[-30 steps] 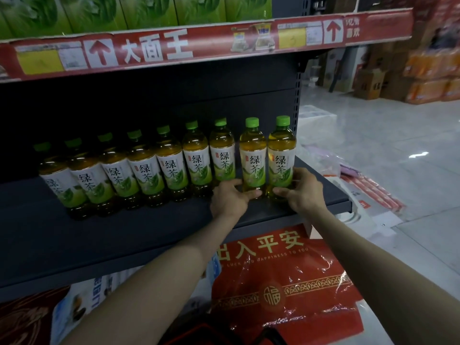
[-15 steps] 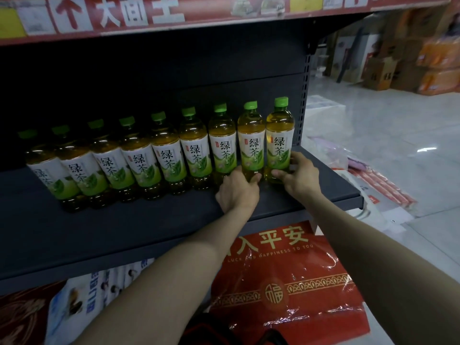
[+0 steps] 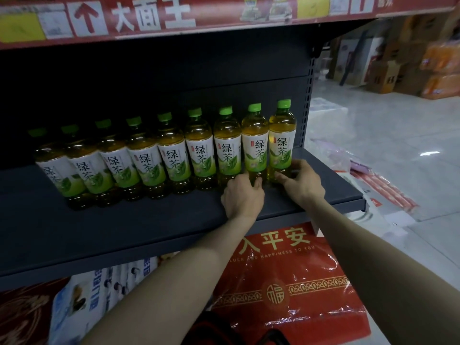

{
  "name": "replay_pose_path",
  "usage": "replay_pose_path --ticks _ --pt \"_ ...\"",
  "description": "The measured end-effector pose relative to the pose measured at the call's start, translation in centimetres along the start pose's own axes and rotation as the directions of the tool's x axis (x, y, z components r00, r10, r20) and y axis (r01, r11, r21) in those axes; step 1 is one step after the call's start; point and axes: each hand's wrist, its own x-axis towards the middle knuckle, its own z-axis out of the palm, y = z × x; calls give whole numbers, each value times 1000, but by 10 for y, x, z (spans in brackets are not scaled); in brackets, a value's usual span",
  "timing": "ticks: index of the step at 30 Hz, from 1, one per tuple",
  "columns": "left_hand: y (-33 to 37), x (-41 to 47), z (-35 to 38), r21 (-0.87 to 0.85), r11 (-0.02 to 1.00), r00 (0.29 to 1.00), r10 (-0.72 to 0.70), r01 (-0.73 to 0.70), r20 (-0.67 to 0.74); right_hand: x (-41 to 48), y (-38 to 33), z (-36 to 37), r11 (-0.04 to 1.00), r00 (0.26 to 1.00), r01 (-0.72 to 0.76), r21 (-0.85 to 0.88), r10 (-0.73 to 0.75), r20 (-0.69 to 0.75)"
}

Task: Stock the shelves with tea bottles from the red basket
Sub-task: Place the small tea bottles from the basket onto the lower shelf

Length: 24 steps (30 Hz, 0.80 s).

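Observation:
Several green tea bottles with green caps stand in a row on the dark shelf [image 3: 124, 227]. My right hand [image 3: 302, 181] wraps the base of the rightmost bottle [image 3: 282, 143]. My left hand [image 3: 242, 195] grips the base of the second bottle from the right [image 3: 255, 148]. Both bottles stand upright on the shelf, touching each other. A bit of the red basket [image 3: 214, 329] shows at the bottom edge, mostly hidden by my left arm.
A red shelf strip [image 3: 224, 18] with price tags runs overhead. Red plastic-wrapped packs [image 3: 286, 295] and other goods sit on the level below. The shelf's right upright [image 3: 307, 108] is next to the last bottle. Boxes [image 3: 388, 73] stand on the floor at the far right.
The view has tilted down and moved closer. Both hands slid the two right bottles deeper onto the shelf, in line with the row.

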Motion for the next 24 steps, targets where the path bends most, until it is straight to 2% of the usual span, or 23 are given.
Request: replay_pose_path --ticks 17,24 --pt "-2 3 0 67 998 999 9 -12 43 6 -1 7 996 1000 9 -94 -10 -9" --pt "-3 3 -1 25 1000 999 0 -1 40 4 -2 7 992 1000 24 -125 -23 3"
